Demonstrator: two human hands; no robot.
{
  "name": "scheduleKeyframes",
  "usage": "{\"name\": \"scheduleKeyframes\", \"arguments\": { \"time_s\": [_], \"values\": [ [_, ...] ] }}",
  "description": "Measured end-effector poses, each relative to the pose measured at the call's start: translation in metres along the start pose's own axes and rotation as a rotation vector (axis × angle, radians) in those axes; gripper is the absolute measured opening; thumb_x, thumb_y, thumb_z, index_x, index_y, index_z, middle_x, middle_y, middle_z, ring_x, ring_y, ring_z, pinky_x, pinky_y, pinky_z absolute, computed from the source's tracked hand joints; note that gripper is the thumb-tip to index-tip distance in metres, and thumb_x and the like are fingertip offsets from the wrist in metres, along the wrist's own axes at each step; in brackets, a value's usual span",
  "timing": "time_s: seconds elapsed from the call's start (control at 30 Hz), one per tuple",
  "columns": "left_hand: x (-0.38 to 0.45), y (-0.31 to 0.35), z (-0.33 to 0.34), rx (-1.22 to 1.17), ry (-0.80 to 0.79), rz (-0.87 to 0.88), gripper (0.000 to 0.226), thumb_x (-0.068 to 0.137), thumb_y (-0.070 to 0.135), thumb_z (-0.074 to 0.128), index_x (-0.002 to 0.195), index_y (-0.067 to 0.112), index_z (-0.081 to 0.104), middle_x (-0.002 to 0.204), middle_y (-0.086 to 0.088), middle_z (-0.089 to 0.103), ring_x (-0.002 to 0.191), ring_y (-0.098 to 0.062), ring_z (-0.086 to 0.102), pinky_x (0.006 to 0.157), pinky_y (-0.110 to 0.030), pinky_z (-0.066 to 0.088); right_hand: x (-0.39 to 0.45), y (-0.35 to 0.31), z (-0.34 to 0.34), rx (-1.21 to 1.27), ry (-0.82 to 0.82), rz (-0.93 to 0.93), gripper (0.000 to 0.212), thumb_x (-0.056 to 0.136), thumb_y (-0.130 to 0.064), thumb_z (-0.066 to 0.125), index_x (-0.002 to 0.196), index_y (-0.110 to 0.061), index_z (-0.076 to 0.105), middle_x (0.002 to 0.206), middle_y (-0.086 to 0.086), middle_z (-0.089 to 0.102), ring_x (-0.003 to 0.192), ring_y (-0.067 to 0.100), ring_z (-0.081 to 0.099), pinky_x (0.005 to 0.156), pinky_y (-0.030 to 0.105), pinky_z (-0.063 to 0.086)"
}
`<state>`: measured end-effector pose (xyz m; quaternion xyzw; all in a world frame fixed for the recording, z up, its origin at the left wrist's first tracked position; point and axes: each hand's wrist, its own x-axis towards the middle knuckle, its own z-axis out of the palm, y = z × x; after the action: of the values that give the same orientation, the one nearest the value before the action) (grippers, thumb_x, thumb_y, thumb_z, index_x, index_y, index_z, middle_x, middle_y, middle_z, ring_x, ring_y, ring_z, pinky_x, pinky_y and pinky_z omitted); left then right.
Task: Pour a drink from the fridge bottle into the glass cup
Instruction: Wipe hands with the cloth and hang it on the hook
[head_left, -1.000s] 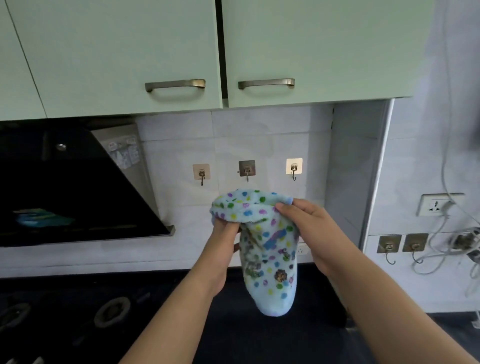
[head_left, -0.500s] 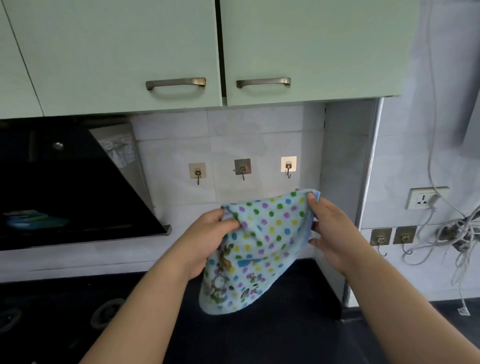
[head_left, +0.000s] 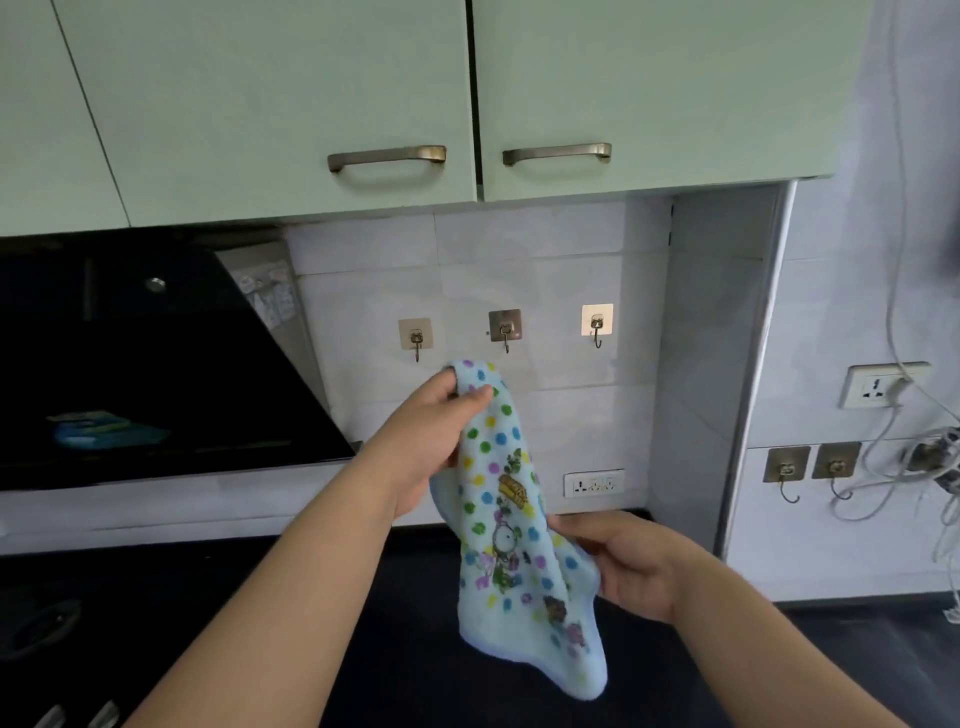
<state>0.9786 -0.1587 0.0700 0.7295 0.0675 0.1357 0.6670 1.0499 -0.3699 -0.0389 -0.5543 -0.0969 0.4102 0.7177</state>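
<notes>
Blue dotted towel (head_left: 511, 525) hangs pinched between left hand (head_left: 434, 441) and right hand (head_left: 631, 564).

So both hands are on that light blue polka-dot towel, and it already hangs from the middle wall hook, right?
Not quite. In the head view the light blue polka-dot towel hangs from no hook: the left hand pinches its top below the bare middle wall hook, and the right hand holds it lower down.

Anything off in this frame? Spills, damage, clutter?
No spill or damage shows. One untidy spot: loose white cables hang tangled on the right wall below the socket. Otherwise, the left hand grips the dotted towel near three bare hooks; the right hand holds its lower part.
</notes>
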Motion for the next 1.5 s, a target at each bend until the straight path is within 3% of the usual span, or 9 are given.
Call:
{"name": "scheduleKeyframes", "arguments": {
  "time_s": [0.27,0.5,0.7,1.03,1.13,1.23,1.33,1.4,1.5],
  "values": [
    [0.0,0.021,-0.05,0.464,0.179,0.072,0.026,0.106,0.042,0.056,0.106,0.024,0.074,0.104,0.003,0.079,0.096,-0.017,0.077,0.094,-0.044,0.061,-0.001,-0.029,-0.001,0.063,0.005,-0.099,0.037,0.098,-0.006,0.063,0.134,0.002,0.064,0.135,0.02,0.067,0.126,0.036,0.064,0.107,0.051,0.052],
    [0.002,0.02,-0.076,-0.007,0.101,0.053,0.016,0.103,0.028,0.064,0.102,0.018,0.077,0.101,-0.006,0.081,0.092,-0.021,0.076,0.084,-0.037,0.057,-0.003,-0.055,0.023,-0.357,0.478,-0.474,0.014,0.101,-0.033,0.065,0.1,-0.029,0.078,0.105,-0.017,0.074,0.105,-0.002,0.058,0.1,0.033,0.035],
    [0.006,0.004,-0.087,-0.054,0.235,0.147,0.022,0.099,0.023,0.071,0.116,0.011,0.066,0.107,-0.006,0.08,0.103,-0.025,0.077,0.092,-0.042,0.062,0.001,-0.087,0.036,-0.196,0.442,-0.689,0.024,0.107,-0.033,0.054,0.104,-0.017,0.072,0.098,0.0,0.074,0.092,0.018,0.065,0.09,0.035,0.051],
    [0.008,0.012,-0.124,0.127,0.333,0.297,0.041,0.09,0.023,0.082,0.115,0.025,0.051,0.095,-0.001,0.082,0.088,-0.016,0.08,0.087,-0.047,0.064,0.006,-0.101,0.063,-0.217,0.478,-0.85,0.024,0.104,-0.034,0.06,0.106,-0.016,0.076,0.112,0.006,0.077,0.109,0.024,0.071,0.102,0.044,0.055],
    [0.01,0.005,-0.133,0.194,0.309,0.351,0.038,0.092,0.028,0.08,0.121,0.041,0.059,0.093,-0.001,0.082,0.09,-0.015,0.08,0.081,-0.038,0.064,0.011,-0.095,0.069,-0.202,0.522,-0.879,0.025,0.103,-0.035,0.061,0.102,-0.017,0.078,0.109,0.005,0.078,0.106,0.02,0.071,0.103,0.043,0.054],
    [0.014,-0.01,-0.136,0.16,0.252,0.338,0.013,0.096,0.021,0.075,0.104,0.031,0.078,0.1,0.006,0.082,0.099,-0.013,0.078,0.09,-0.035,0.062,0.017,-0.085,0.069,-0.171,0.572,-0.882,0.025,0.103,-0.035,0.061,0.098,-0.016,0.076,0.102,0.005,0.077,0.095,0.018,0.071,0.094,0.04,0.058],
    [0.018,-0.029,-0.141,0.127,0.141,0.263,0.031,0.091,0.011,0.08,0.113,0.032,0.077,0.108,0.009,0.081,0.104,-0.009,0.075,0.093,-0.032,0.06,0.022,-0.074,0.068,-0.136,0.622,-0.848,0.023,0.102,-0.037,0.061,0.103,-0.016,0.072,0.099,0.002,0.077,0.094,0.019,0.074,0.085,0.037,0.06],
    [0.021,-0.043,-0.146,0.273,0.105,0.232,0.045,0.084,0.006,0.085,0.116,0.036,0.074,0.108,0.008,0.079,0.103,-0.006,0.073,0.092,-0.029,0.06,0.025,-0.065,0.065,-0.155,0.608,-0.807,0.021,0.102,-0.036,0.061,0.112,-0.019,0.069,0.103,0.003,0.077,0.094,0.019,0.076,0.082,0.037,0.062],
    [0.032,-0.065,-0.147,0.577,0.137,0.245,0.032,0.086,0.014,0.084,0.098,0.042,0.073,0.101,0.015,0.074,0.093,-0.001,0.069,0.087,-0.02,0.055,0.032,-0.051,0.055,-0.257,0.526,-0.721,0.024,0.1,-0.022,0.066,0.123,-0.029,0.063,0.114,0.006,0.074,0.096,0.024,0.078,0.081,0.046,0.064]
  ]
}}
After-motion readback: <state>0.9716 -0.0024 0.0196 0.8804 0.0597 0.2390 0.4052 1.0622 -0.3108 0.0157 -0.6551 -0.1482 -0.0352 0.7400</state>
